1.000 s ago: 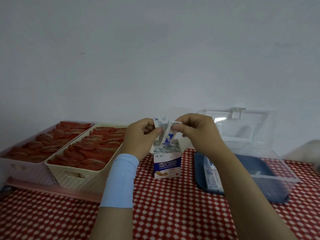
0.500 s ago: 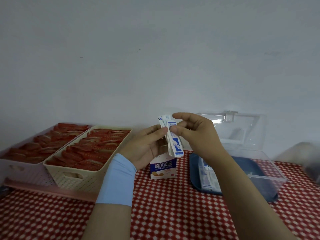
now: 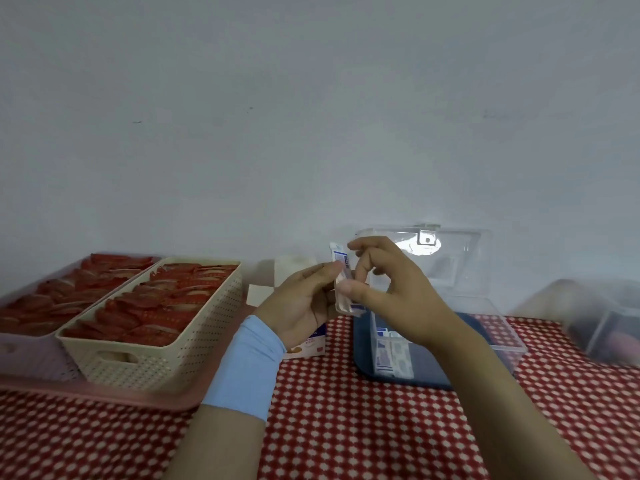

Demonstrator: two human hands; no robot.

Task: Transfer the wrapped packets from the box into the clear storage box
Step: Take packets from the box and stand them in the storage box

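Observation:
A small stack of white and blue wrapped packets stands upright between my two hands, above the table. My right hand pinches the stack between thumb and fingers. My left hand touches its left side with nearly straight fingers. The small white and blue box stands on the red checked cloth, mostly hidden behind my left hand. The clear storage box with a blue base sits to the right, its lid raised. Several wrapped packets lie at its left end.
A cream perforated basket and a pale basket, both full of red packets, stand on a pink tray at the left. Another clear container sits at the far right. A grey wall rises behind the table.
The packets went from both hands' pinch over the small box into my right hand's pinch, and moved right toward the clear storage box. My left hand's fingers straightened.

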